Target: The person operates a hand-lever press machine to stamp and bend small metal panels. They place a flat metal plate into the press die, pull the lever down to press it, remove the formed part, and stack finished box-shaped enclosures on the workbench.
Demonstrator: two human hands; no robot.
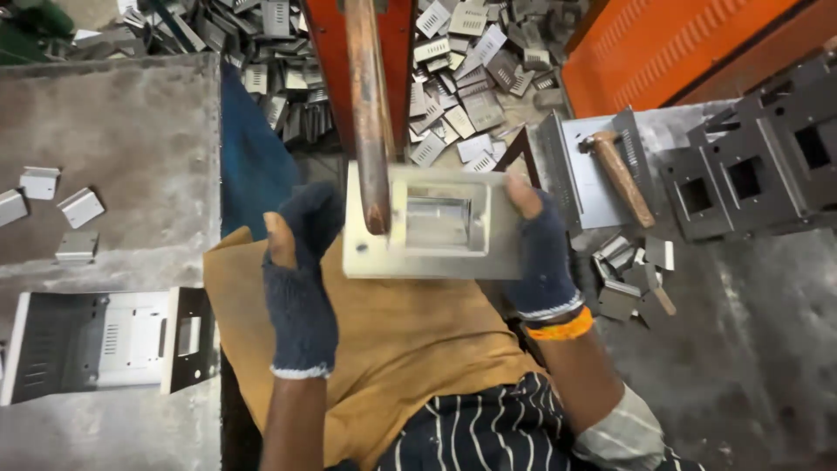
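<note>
A pale metal die block [433,223] with a rectangular recess sits in front of me, a small bent metal piece inside the recess. My right hand [542,253], in a dark fingerless glove with an orange wristband, grips the block's right edge. My left hand [298,275], also gloved, is raised beside the block's left edge, thumb up, touching or nearly touching it. A worn, rusty vertical lever [370,105] hangs over the block's left part, in front of an orange machine frame [331,61].
A hammer [621,174] lies on a grey sheet at right, near stacked dark plates with square holes [750,174] and small bent pieces [629,277]. Several small metal brackets [475,70] are heaped behind. Left: a grey table [113,131] with three brackets, and perforated panels [105,342].
</note>
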